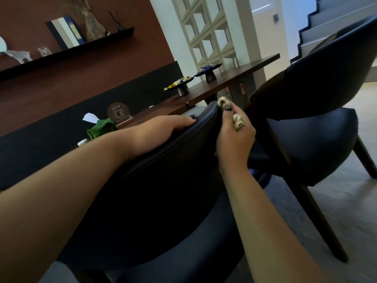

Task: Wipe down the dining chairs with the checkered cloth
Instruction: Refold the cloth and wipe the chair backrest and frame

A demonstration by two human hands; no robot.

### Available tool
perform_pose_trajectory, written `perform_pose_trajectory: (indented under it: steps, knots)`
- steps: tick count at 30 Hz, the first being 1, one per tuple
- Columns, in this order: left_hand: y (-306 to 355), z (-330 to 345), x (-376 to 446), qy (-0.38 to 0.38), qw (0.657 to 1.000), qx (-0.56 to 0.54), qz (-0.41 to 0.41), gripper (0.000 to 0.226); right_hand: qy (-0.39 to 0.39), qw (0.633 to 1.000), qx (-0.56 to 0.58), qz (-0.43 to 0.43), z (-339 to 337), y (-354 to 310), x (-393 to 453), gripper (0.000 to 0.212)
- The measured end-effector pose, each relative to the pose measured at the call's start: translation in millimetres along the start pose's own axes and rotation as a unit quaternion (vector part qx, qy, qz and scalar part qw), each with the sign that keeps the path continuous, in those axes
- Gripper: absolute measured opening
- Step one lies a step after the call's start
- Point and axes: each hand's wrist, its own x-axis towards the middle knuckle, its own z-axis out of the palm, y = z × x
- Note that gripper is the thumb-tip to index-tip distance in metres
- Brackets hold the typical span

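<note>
While the checkered cloth [237,121] is bunched into a small pale wad at the right-hand end of the near chair's backrest [179,139], a person's right hand [234,135] holds it there, thumb and fingers curled round the fabric so that only two twisted folds show, one above the thumb and one between the fingers. Whether the cloth itself touches the backrest cannot be told. Along the top edge of that same backrest, left of the cloth, the left hand [161,131] lies over the dark padded rim, its fingers wrapped across to the far side and gripping it, the forearm resting on the curve behind. Below the backrest the near chair's dark seat [183,262] fills the bottom of the view. Just to the right of the backrest stands a second dining chair [318,119], dark-upholstered on brown wooden legs, turned partly away. Beyond the backrest runs a dark wooden table [234,78]; on it sit two small pedestal dishes of wrapped sweets [179,84], a round wooden plaque on a stand [119,115] and a green tissue holder with a white sheet [101,127] poking out. Further behind the backrest, a black wall shelf [67,52] on a red-brown wall carries books, a vase and small ornaments. Up and to the right of the backrest rises a white lattice screen [206,31], and stairs [334,23] beyond it
</note>
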Motion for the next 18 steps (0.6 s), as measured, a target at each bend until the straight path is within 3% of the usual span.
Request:
perform_pose_trajectory:
  steps: [3, 5, 10, 18]
  knots:
    - [1, 0, 0, 0.011, 1.0, 0.008, 0.008, 0.052, -0.034, 0.999, 0.013, -0.039, -4, -2, -3, 0.027]
    - [2, 0, -1, 0.012, 1.0, 0.006, 0.01, 0.051, -0.06, 0.997, 0.045, -0.016, -5, -1, -2, 0.027]
    - [5, 2, -5, 0.005, 1.0, 0.014, 0.019, 0.057, -0.017, 0.999, -0.044, -0.025, -1, 11, 2, 0.031]
    - [8, 2, -8, 0.009, 1.0, 0.005, 0.017, 0.049, 0.061, 0.974, -0.064, 0.211, -28, 84, -32, 0.036]
